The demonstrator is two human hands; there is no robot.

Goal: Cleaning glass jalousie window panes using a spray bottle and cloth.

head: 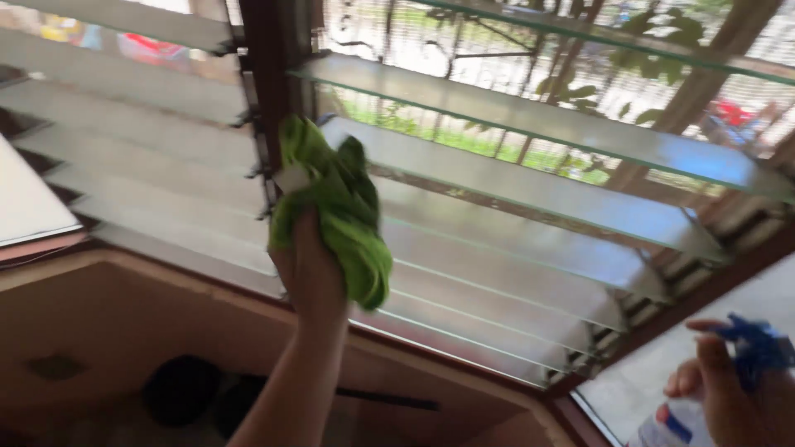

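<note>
Green cloth: bunched in left hand, fingers wrapped tight round the wad, arm raised from bottom centre. Pressed against glass louvre slat at its left end, right by dark wood mullion. Part of cloth flops down over the back of the fingers, loose end hanging towards the slat below.

Right hand low at bottom-right corner, closed round white spray bottle w/ blue trigger head; index finger looks raised near the trigger, rest curled on the neck. Bottle held well apart from the cloth, nozzle direction can't tell, blurred.

Slats tilted open, stacked in two banks either side of the mullion; greenery and tree trunk visible outside thru mesh. Below the sill, dim recess w/ dark round things, too murky to name. Whole frame motion-blurred.

To wipe well, as a judgement: keep cloth flat on the slat rather than balled, so more fabric meets glass. Run along slat length, mullion end to far end, one slat at a time, top and underside. Go light on pressure, since thin glass is held only at its ends. Tuck the dangling end in so no snag on clips at the mullion.
</note>
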